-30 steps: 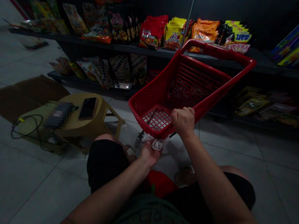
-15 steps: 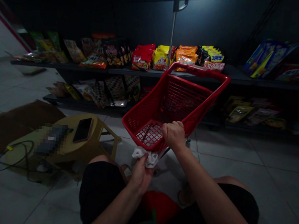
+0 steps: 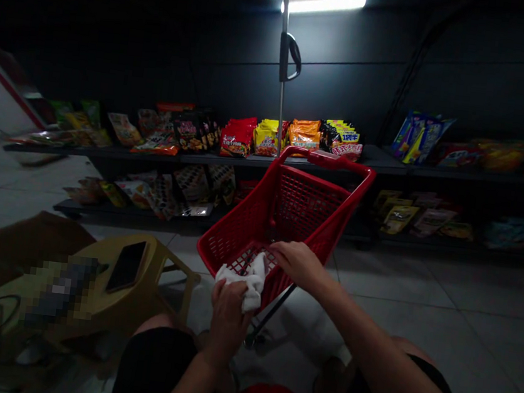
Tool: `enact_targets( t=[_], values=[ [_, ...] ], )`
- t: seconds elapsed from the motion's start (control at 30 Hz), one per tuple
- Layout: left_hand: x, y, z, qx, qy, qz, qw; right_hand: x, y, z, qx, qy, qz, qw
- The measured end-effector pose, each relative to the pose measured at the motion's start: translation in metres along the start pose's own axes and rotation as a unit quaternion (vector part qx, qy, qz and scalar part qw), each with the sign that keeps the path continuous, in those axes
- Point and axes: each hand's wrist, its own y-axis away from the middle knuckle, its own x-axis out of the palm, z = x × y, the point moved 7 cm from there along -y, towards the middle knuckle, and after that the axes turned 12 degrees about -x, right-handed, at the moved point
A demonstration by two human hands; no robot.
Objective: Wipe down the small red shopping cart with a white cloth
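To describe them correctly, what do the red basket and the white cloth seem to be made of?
The red basket looks like moulded plastic with a slightly glossy finish, its walls formed as a regular grid of small holes. The white cloth, bunched in the left hand, looks like soft fabric because it creases loosely; its fibre cannot be told.

The person wears black shorts [image 3: 152, 367] that end above the bare knees, with the left knee [image 3: 153, 323] at near left and the right knee [image 3: 408, 346] at near right. The left hand [image 3: 227, 322] and right hand [image 3: 299, 265] are bare, and so are the left forearm [image 3: 187, 390] and right forearm [image 3: 362, 312]. A right foot [image 3: 333, 381] at near right is too dim to show its covering.
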Motion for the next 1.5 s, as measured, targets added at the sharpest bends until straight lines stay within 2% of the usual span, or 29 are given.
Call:
enact_targets(
  t=[0.13, 0.2, 0.3, 0.37, 0.43, 0.47, 0.53, 0.67, 0.7, 0.77, 0.83, 0.9, 0.97, 1.07, 1.17, 1.23, 1.3, 1.37, 1.43, 1.5],
  values=[
    [-0.009, -0.017, 0.024, 0.054, -0.011, 0.046, 0.997, -0.044, 0.009, -0.083, 0.038, 0.109, -0.068, 0.991],
    [-0.017, -0.029, 0.040, 0.062, -0.008, 0.065, 0.996, -0.052, 0.011, -0.109, 0.017, 0.137, -0.066, 0.988],
    [-0.027, -0.048, 0.065, 0.055, -0.023, 0.083, 0.995, -0.048, 0.011, -0.114, -0.006, 0.167, -0.050, 0.985],
    [-0.029, -0.062, 0.079, 0.028, -0.055, 0.090, 0.994, -0.044, 0.009, -0.102, 0.010, 0.193, -0.058, 0.979],
    [-0.025, -0.078, 0.082, -0.014, -0.106, 0.095, 0.990, -0.038, 0.005, -0.084, 0.023, 0.203, -0.064, 0.977],
    [-0.020, -0.086, 0.076, -0.033, -0.134, 0.098, 0.986, -0.036, 0.003, -0.075, 0.029, 0.202, -0.067, 0.977],
    [0.000, -0.101, 0.048, -0.041, -0.181, 0.110, 0.977, -0.034, 0.000, -0.058, 0.040, 0.198, -0.068, 0.977],
    [0.058, -0.126, -0.047, 0.044, -0.209, 0.156, 0.964, -0.043, 0.000, -0.038, 0.036, 0.185, -0.031, 0.982],
    [0.068, -0.131, -0.064, 0.045, -0.210, 0.158, 0.964, -0.049, 0.002, -0.036, 0.029, 0.181, -0.019, 0.983],
    [0.081, -0.135, -0.088, 0.062, -0.204, 0.170, 0.962, -0.069, 0.009, -0.041, 0.031, 0.189, -0.019, 0.981],
    [0.083, -0.134, -0.093, 0.084, -0.198, 0.184, 0.959, -0.092, 0.021, -0.052, 0.052, 0.224, -0.033, 0.973],
    [0.074, -0.129, -0.079, 0.103, -0.198, 0.194, 0.955, -0.107, 0.034, -0.064, 0.067, 0.267, -0.034, 0.961],
    [0.055, -0.122, -0.048, 0.111, -0.208, 0.194, 0.952, -0.112, 0.044, -0.069, 0.060, 0.289, -0.024, 0.955],
    [0.012, -0.111, 0.024, 0.096, -0.219, 0.173, 0.956, -0.112, 0.052, -0.067, 0.045, 0.295, -0.030, 0.954],
    [-0.036, -0.104, 0.105, 0.034, -0.223, 0.127, 0.966, -0.110, 0.051, -0.059, 0.044, 0.299, -0.042, 0.952],
    [-0.053, -0.101, 0.139, 0.034, -0.226, 0.133, 0.965, -0.108, 0.048, -0.055, 0.047, 0.303, -0.046, 0.951],
    [-0.058, -0.102, 0.152, 0.032, -0.239, 0.142, 0.960, -0.107, 0.045, -0.052, 0.053, 0.312, -0.047, 0.948],
    [-0.057, -0.108, 0.147, 0.013, -0.264, 0.134, 0.955, -0.105, 0.042, -0.051, 0.060, 0.322, -0.048, 0.944],
    [-0.051, -0.116, 0.127, -0.007, -0.287, 0.122, 0.950, -0.103, 0.040, -0.052, 0.068, 0.332, -0.047, 0.940],
    [-0.037, -0.123, 0.097, -0.005, -0.294, 0.135, 0.946, -0.102, 0.041, -0.055, 0.077, 0.339, -0.045, 0.936]
  ],
)
